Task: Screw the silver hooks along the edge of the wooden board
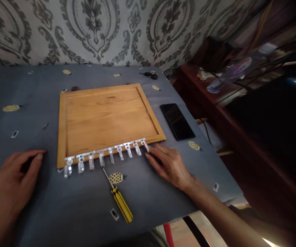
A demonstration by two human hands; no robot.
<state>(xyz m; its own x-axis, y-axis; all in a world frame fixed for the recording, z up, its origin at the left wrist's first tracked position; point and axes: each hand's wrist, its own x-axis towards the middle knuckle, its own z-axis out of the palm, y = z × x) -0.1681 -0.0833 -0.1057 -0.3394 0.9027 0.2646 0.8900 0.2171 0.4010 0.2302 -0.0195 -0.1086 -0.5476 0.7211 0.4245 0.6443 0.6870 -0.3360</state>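
Observation:
A wooden framed panel (106,120) lies flat on the cloth-covered table. Along its near edge runs a row of several metal hooks (101,156), with screw heads visible on many of them. My right hand (172,166) has thumb and index finger closed around the end of the rightmost hook (145,145). To the left of the panel, my left hand (15,185) rests on the cloth, thumb tip against the index finger, with nothing visible between them. A yellow and black screwdriver (122,204) lies between the hands, its tip close to the hooks.
A black phone (177,121) lies right of the panel. Keys (151,74) sit near the back edge. The blue tablecloth (68,212) has printed pineapples. A patterned fabric (93,31) rises behind the table. At right stands a dark red furniture piece, with a tilted plastic bottle (240,70) above it.

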